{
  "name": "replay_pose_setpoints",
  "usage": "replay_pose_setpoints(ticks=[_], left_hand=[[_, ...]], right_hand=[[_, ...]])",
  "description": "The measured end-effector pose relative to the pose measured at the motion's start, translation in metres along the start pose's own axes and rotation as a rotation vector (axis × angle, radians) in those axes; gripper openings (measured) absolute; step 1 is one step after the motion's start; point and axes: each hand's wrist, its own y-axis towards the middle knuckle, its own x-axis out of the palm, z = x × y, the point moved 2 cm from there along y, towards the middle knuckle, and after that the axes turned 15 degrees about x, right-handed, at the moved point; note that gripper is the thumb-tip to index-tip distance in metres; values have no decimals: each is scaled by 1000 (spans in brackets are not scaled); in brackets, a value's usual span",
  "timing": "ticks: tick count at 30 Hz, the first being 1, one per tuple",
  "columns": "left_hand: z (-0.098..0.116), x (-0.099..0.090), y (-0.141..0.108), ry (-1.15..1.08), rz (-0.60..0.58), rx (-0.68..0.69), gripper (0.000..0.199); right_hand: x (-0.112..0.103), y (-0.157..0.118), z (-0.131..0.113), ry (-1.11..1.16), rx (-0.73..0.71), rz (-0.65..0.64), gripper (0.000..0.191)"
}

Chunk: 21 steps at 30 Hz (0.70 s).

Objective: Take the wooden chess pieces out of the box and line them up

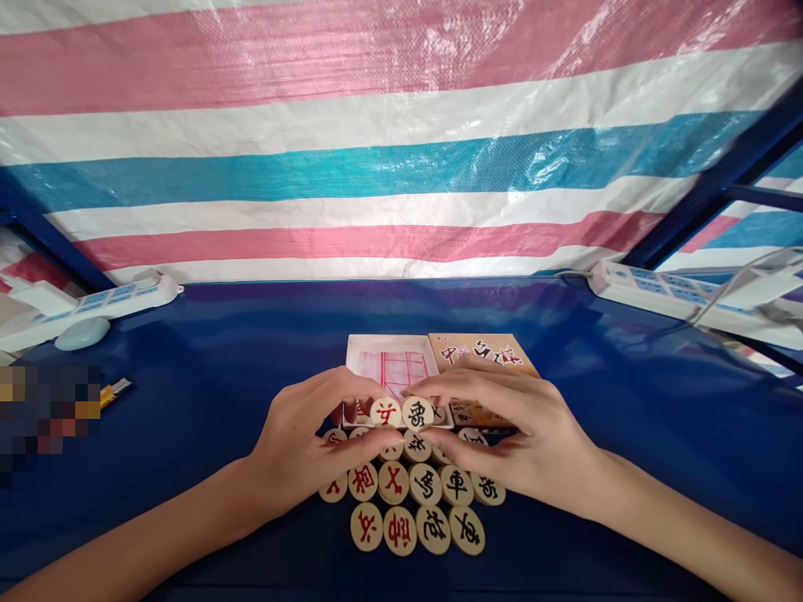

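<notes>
My left hand (314,431) pinches a round xiangqi piece with a red character (385,413) between thumb and fingers. Beside it, my right hand (511,418) grips a xiangqi piece with a black character (417,413). The two pieces are side by side above the rows of pieces on the table. Red-marked pieces (366,527) lie on the left of the rows and black-marked pieces (467,531) on the right. Some in the upper row are partly hidden by my hands. Just behind is an open white box (357,347) with a red-lined sheet inside.
A printed cardboard box lid (527,359) adjoins the open box. On the blue table (251,334), power strips stand at the left (147,293) and right (652,288), near a pale computer mouse (83,334). A striped plastic sheet (376,176) hangs behind.
</notes>
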Motion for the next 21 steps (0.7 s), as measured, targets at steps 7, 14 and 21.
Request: replay_pose_setpoints(ticks=[7, 14, 21], left_hand=[[0, 1, 0, 24, 0, -3, 25], [0, 0, 0, 42, -5, -14, 24], [1, -1, 0, 46, 6, 13, 25]], right_hand=[[0, 2, -1, 49, -22, -31, 33], [0, 1, -3, -6, -32, -37, 34], [0, 1, -4, -8, -60, -23, 33]])
